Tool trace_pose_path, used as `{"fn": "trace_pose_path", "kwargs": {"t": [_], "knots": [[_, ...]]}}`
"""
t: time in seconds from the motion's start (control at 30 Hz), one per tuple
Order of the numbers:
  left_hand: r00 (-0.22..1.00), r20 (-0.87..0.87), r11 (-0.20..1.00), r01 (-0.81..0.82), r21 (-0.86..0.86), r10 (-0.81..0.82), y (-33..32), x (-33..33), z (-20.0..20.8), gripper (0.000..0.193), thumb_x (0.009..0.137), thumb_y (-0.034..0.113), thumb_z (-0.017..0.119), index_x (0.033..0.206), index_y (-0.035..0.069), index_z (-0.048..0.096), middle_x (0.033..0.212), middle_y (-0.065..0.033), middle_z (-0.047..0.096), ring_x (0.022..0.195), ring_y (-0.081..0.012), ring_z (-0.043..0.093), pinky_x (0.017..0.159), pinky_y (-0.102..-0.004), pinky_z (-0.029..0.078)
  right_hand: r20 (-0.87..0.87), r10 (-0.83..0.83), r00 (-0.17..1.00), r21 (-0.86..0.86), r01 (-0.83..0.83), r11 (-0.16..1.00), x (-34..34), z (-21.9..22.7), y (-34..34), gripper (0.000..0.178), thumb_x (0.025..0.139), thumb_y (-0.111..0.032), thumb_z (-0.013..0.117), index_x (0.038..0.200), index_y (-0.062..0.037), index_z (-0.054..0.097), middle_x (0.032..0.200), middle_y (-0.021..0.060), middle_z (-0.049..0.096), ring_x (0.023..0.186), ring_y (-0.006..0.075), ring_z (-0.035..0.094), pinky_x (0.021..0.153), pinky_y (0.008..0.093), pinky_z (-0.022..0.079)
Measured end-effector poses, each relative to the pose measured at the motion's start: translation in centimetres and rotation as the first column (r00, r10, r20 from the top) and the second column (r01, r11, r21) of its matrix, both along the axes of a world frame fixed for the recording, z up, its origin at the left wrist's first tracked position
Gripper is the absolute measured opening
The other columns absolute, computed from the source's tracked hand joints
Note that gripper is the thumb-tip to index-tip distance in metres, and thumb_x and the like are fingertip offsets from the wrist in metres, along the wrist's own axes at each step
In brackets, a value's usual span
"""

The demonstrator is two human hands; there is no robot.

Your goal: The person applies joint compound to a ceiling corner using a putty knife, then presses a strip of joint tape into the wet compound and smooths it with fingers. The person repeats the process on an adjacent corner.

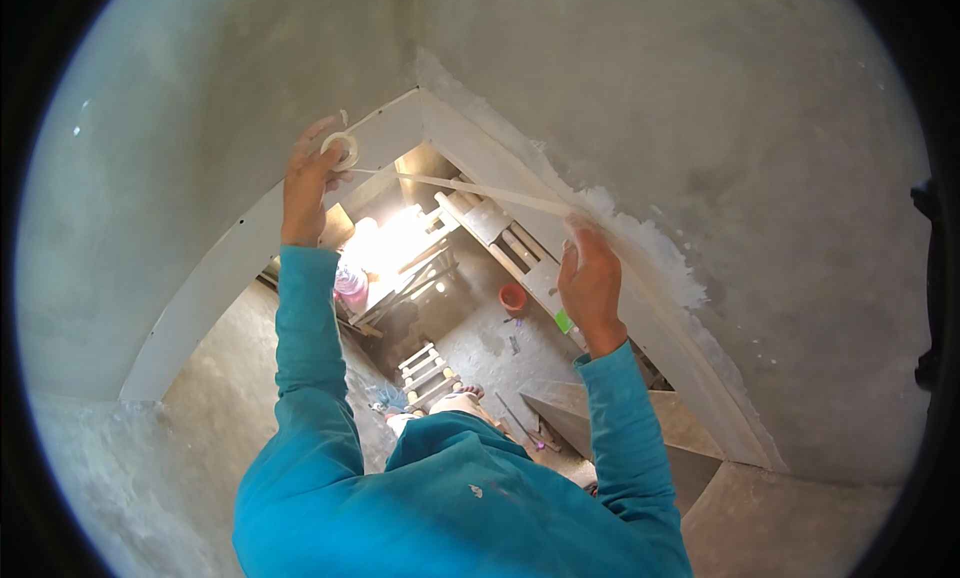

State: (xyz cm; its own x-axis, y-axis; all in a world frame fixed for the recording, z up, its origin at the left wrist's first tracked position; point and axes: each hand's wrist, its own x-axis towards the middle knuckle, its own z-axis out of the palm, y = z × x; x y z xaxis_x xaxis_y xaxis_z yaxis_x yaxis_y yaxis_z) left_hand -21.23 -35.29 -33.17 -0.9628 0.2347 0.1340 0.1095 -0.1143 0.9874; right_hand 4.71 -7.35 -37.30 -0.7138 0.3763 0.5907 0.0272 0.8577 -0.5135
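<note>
My left hand (312,183) is raised by the corner of a pale board edging (215,263), its fingers around a small roll of whitish tape (341,152). From the roll a strip of tape (480,189) stretches across the gap to my right hand (590,283). That hand has its fingertips closed on the strip's other end, close to the right-hand board (510,178). White filler (640,243) is smeared roughly along this board's outer edge, against the grey plaster. Both forearms are in teal sleeves.
Far below lies a grey floor (480,338) with an orange bucket (512,297). A wooden ladder (430,373) stands beneath me. Wooden poles and planks (515,243) sit under the right-hand board. Bright light falls on a pink container (351,286) at the left.
</note>
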Motion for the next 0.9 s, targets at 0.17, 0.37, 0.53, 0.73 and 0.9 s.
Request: {"fn": "trace_pose_path", "kwargs": {"t": [0.17, 0.37, 0.53, 0.73, 0.9], "knots": [[0.981, -0.064, 0.977, -0.190, -0.094, 0.185, -4.1, 2.9, 0.7, 0.043, 0.093, 0.016, 0.064, 0.136, 0.013, 0.061, 0.111, -0.0027, 0.067, 0.091, -0.0098, 0.060, 0.070, -0.0238, 0.042, 0.018, 0.004, 1.000, 0.008, -0.004, 1.000, 0.1, -0.1, 0.1, 0.030, 0.093, 0.001, 0.058, 0.121, 0.0046, 0.067, 0.122, 0.0258, 0.068, 0.115, 0.0426, 0.065, 0.100, 0.0443, 0.053], [0.998, -0.031, 0.998, 0.061, 0.015, -0.060, -9.1, 4.2, -1.0, 0.041, 0.084, 0.000, 0.054, 0.122, 0.006, 0.068, 0.124, -0.0081, 0.063, 0.099, -0.0160, 0.063, 0.072, -0.0260, 0.049, 0.003, 0.021, 1.000, 0.025, -0.021, 0.999, 0.1, -0.2, 0.4, 0.030, 0.093, 0.001, 0.058, 0.122, 0.0049, 0.067, 0.122, 0.0258, 0.068, 0.115, 0.0423, 0.065, 0.100, 0.0446, 0.052], [0.924, -0.058, 0.926, 0.378, -0.022, -0.378, -11.5, 5.0, -1.5, 0.034, 0.077, -0.013, 0.044, 0.094, 0.001, 0.068, 0.114, -0.0154, 0.059, 0.082, -0.0185, 0.064, 0.056, -0.0266, 0.050, 0.000, 0.024, 1.000, 0.017, -0.024, 1.000, 0.1, -0.1, 0.5, 0.029, 0.093, 0.001, 0.059, 0.120, 0.0042, 0.068, 0.120, 0.0252, 0.069, 0.113, 0.0417, 0.066, 0.099, 0.0444, 0.052], [0.861, 0.005, 0.861, 0.508, 0.030, -0.509, -11.2, 5.8, -0.5, 0.013, 0.077, 0.004, 0.052, 0.084, 0.003, 0.063, 0.097, -0.0134, 0.059, 0.075, -0.0176, 0.063, 0.044, -0.0250, 0.045, -0.045, 0.028, 0.999, -0.001, -0.028, 1.000, 0.1, -0.1, 0.5, 0.026, 0.093, 0.001, 0.058, 0.117, 0.0048, 0.068, 0.116, 0.0254, 0.070, 0.109, 0.0427, 0.067, 0.095, 0.0447, 0.054], [0.867, 0.032, 0.863, 0.498, -0.085, -0.497, -12.0, 6.2, 0.6, 0.014, 0.078, 0.011, 0.054, 0.084, 0.003, 0.064, 0.090, -0.0088, 0.059, 0.069, -0.0152, 0.058, 0.043, -0.0233, 0.040, -0.048, 0.022, 0.999, 0.004, -0.022, 1.000, 0.1, 0.0, 0.5, 0.026, 0.092, 0.001, 0.059, 0.116, 0.0043, 0.069, 0.115, 0.0249, 0.070, 0.106, 0.0427, 0.067, 0.093, 0.0451, 0.054]]}}
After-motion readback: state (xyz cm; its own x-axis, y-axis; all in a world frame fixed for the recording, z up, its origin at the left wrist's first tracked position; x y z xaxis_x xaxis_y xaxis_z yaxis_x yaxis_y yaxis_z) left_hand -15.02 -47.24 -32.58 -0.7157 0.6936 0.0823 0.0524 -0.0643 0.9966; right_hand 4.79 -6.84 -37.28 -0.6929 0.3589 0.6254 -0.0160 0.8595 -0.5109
